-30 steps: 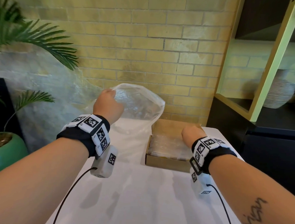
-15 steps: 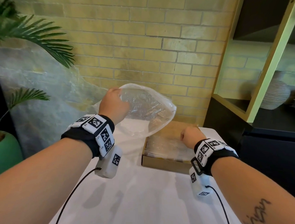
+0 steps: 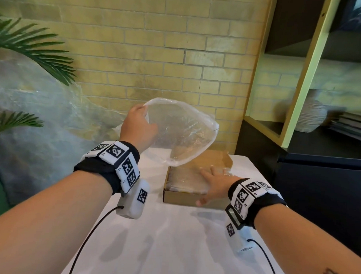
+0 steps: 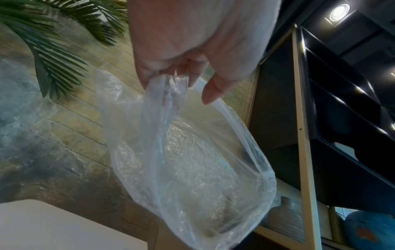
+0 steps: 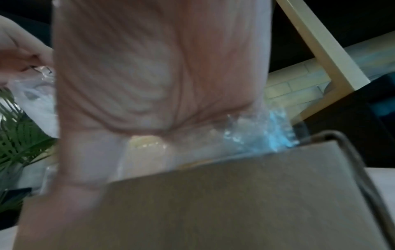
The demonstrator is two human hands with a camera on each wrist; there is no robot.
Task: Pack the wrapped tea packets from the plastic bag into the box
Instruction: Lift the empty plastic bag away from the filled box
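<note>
At frame centre, the left hand point(image 3: 137, 126) is pinching the plastic bag point(image 3: 182, 132); the right hand point(image 3: 217, 181), fingers flat, is pressing packets point(image 3: 184, 178) in the box point(image 3: 181, 197).

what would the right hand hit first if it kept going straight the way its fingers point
The right hand lies flat on the wrapped tea packets in the cardboard box, fingers pointing toward the far side. Sliding straight on, it would probably meet the box's raised back flap first, though depth is hard to judge.
</note>
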